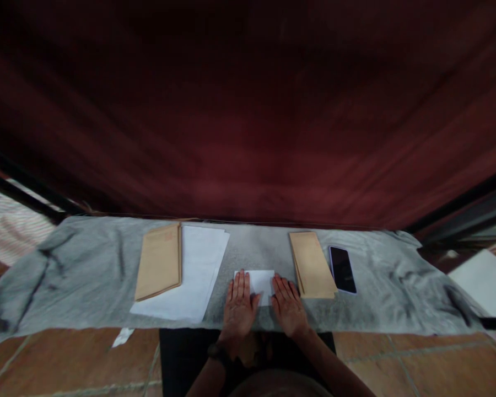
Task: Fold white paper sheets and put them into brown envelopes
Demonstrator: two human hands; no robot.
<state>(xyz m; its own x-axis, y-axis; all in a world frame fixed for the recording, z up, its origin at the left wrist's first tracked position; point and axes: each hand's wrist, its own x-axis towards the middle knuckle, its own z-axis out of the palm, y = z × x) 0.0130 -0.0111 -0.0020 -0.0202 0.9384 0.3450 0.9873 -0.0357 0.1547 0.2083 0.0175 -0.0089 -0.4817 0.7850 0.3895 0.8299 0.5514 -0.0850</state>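
A small white folded paper [262, 282] lies flat on the grey cloth in front of me. My left hand [239, 304] rests palm down on its left side, fingers stretched out. On the right side, my right hand [287, 304] lies flat too, its fingertips over the paper's edge. Parts of the paper are hidden under both hands. Just right of my right hand is a stack of brown envelopes [313, 264]. Farther left, larger white sheets [198, 275] lie partly under another pile of brown envelopes [159, 262].
A phone [343, 269] with a dark screen lies right of the right envelopes. Grey cloth [91, 270] covers the narrow table. A dark red curtain [248, 138] hangs behind it. A white scrap [123, 337] is on the tiled floor [86, 361].
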